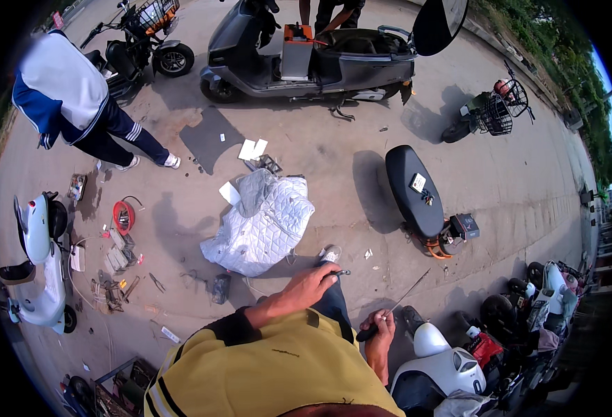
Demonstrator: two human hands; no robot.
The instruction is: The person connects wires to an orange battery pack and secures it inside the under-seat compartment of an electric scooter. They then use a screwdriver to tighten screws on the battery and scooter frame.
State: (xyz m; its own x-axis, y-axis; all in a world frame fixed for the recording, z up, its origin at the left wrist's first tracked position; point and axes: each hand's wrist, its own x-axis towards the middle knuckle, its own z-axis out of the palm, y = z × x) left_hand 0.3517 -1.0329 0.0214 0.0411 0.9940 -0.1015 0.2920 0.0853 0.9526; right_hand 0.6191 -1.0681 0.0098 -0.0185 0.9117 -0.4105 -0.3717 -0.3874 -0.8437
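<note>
My left hand is closed in front of my yellow top. It grips a small dark metal object, whose kind I cannot make out. To the right and lower, my right hand is wrapped round the black handle of a long thin screwdriver. The shaft points up and away to the right. Beyond my left hand a silver quilted cover lies bunched on the ground. A black scooter seat stands farther off to the right, with a small white box and keys on top.
A grey scooter stands at the far side, with a person's arms over it and an orange-topped battery on its footboard. Another person stands far left. Tools and a red basin litter the left ground. Parked scooters crowd the right.
</note>
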